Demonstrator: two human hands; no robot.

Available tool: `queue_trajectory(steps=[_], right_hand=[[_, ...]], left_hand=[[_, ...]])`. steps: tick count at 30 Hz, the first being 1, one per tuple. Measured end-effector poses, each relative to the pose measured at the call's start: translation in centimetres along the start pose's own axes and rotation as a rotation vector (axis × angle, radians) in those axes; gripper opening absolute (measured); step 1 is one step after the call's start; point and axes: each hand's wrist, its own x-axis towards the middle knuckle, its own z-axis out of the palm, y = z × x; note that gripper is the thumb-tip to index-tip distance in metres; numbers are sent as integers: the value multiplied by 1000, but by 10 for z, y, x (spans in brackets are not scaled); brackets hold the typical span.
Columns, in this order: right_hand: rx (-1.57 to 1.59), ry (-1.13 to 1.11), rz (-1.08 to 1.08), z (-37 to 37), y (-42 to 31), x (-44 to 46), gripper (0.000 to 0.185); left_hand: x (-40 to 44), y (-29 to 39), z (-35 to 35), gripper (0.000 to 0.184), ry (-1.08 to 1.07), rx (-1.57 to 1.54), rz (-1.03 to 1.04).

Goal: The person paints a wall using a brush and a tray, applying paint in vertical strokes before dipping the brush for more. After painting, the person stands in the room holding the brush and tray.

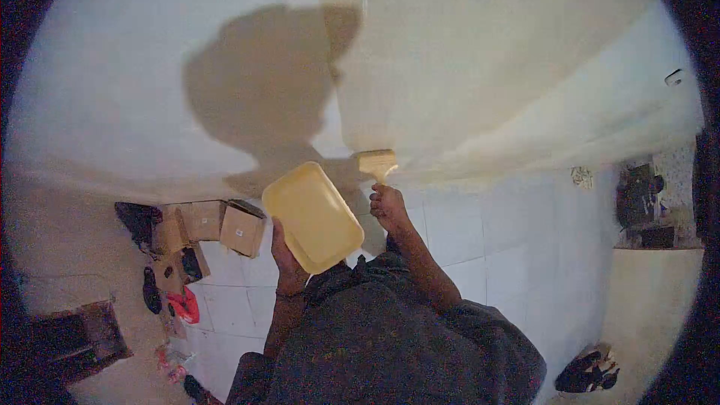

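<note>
My left hand (288,255) holds a pale yellow rectangular tray (315,219) by its lower left edge, tilted so its inside faces the camera. To its right, my right hand (388,205) is closed round the handle of a wide flat brush (376,163). The brush head points up at the lower part of the wall (450,60), and whether its bristles touch the surface is hard to tell. A yellowish coated area spreads over the wall above the brush, with a paler area at the left.
Cardboard boxes (241,229) stand on the white tiled floor (457,262) at the left, near a red item (184,305) and a dark shoe (152,289). A dark bundle (589,369) lies lower right. A head-shaped shadow falls on the wall.
</note>
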Motion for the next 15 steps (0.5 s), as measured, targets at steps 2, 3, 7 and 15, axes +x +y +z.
queue_trajectory(steps=[2, 3, 7, 15], right_hand=[[176, 64, 72, 35, -50, -40, 12], [356, 122, 145, 54, -79, -62, 14], [262, 128, 105, 82, -121, -105, 14], [287, -39, -129, 130, -213, -175, 23]], left_hand=[[1, 2, 2, 50, 9, 16, -33], [3, 3, 2, 50, 5, 12, -36], [7, 0, -10, 51, -47, -4, -68], [7, 2, 5, 51, -168, -56, -120]])
